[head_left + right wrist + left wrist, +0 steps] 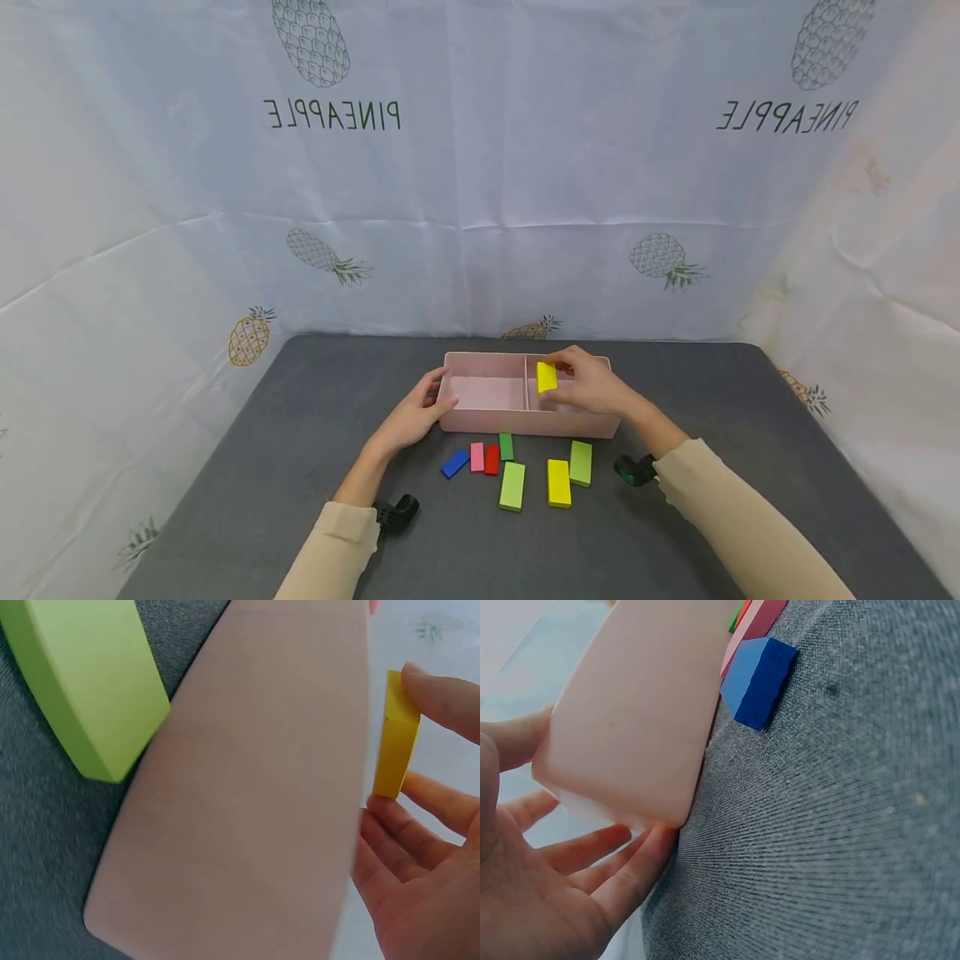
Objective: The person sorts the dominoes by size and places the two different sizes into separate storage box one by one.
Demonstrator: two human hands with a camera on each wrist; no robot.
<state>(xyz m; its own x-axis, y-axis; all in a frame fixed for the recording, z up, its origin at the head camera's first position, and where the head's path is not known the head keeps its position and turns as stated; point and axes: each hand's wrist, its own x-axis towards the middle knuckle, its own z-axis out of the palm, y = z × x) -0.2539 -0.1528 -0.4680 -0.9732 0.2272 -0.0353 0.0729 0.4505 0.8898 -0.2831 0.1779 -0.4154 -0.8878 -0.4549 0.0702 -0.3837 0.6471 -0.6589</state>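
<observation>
A pink two-compartment box (528,423) lies lengthwise on the grey table. My left hand (408,417) holds its left end, thumb at the front top edge and fingers along the end wall (615,814). Over the smaller right compartment, my right hand (592,383) pinches a yellow block (547,377) between thumb and fingertips. In the right wrist view the yellow block (397,735) stands upright above the rim, the thumb at its upper end and fingers at its lower end.
In front of the box lie blue (455,463), pink (477,457), red (492,459) and dark green (506,447) small blocks. Larger light green (512,487), yellow (558,483) and another light green block (581,463) lie nearby. A pineapple-print cloth (480,167) hangs behind the table.
</observation>
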